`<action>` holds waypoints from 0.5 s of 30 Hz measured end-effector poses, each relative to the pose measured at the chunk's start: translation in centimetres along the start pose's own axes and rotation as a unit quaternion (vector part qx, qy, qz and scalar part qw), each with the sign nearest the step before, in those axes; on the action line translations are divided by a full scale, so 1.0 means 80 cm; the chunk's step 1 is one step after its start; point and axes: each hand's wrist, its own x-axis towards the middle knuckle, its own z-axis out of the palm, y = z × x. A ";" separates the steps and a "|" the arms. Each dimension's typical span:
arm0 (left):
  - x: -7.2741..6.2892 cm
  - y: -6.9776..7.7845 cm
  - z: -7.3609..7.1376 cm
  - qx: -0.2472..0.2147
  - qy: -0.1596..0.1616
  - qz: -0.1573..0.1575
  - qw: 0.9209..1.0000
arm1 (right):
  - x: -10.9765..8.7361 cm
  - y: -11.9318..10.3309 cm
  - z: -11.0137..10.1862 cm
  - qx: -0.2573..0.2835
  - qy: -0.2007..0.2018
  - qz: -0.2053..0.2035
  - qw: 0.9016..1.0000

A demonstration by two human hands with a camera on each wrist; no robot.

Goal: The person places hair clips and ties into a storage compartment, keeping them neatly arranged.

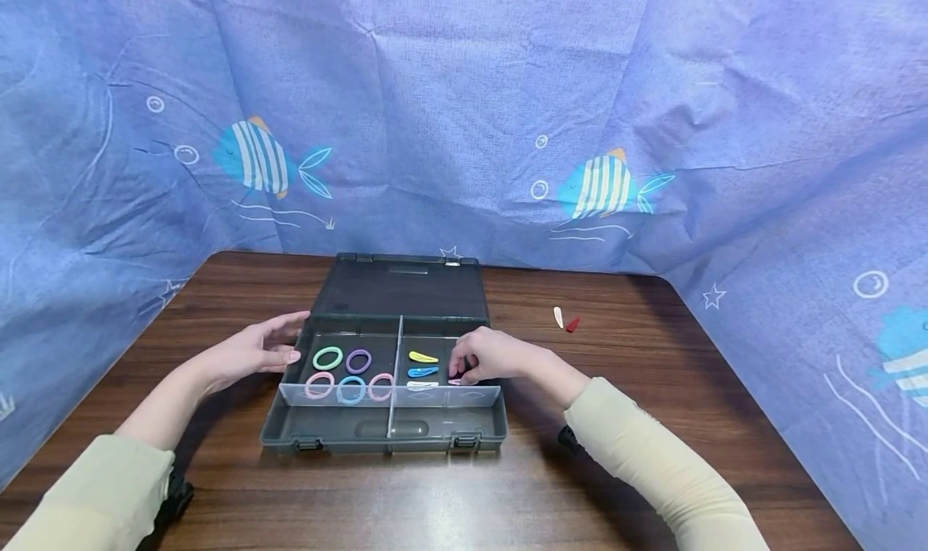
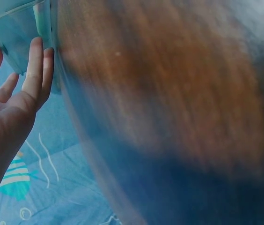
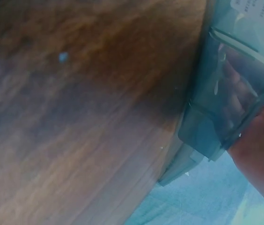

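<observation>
A grey see-through divided box (image 1: 341,438) lies with its lid laid back. My right hand (image 1: 489,353) reaches into its right compartment, thumb and fingertips pinching a small pink hair clip (image 1: 454,382). To the left of those fingers lie a yellow hair clip (image 1: 424,357), a blue hair clip (image 1: 423,371) and a white hair clip (image 1: 422,385). Several hair ties, among them a green one (image 1: 328,358) and a purple one (image 1: 358,362), fill the left compartment. My left hand (image 1: 250,348) rests at the box's left wall, fingers extended in the left wrist view.
On the brown wooden table (image 1: 580,438), right of the box, lie a cream hair clip (image 1: 558,317) and a red hair clip (image 1: 573,325). The dark lid (image 1: 406,289) leans back behind the box. A blue fish-print cloth (image 1: 449,116) hangs around the table's far side.
</observation>
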 end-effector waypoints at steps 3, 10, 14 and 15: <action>0.000 0.000 0.000 0.004 0.002 -0.001 1.000 | -0.002 0.001 -0.004 0.030 0.004 -0.030 0.999; 0.000 -0.001 0.001 0.006 0.001 0.000 1.000 | -0.012 0.000 -0.019 0.057 0.018 -0.045 0.997; -0.001 -0.001 0.000 0.000 0.001 0.001 1.000 | -0.021 0.000 -0.032 0.061 0.034 -0.030 0.997; -0.001 -0.001 0.000 -0.001 0.001 0.002 1.000 | -0.023 -0.001 -0.035 0.064 0.041 -0.030 0.997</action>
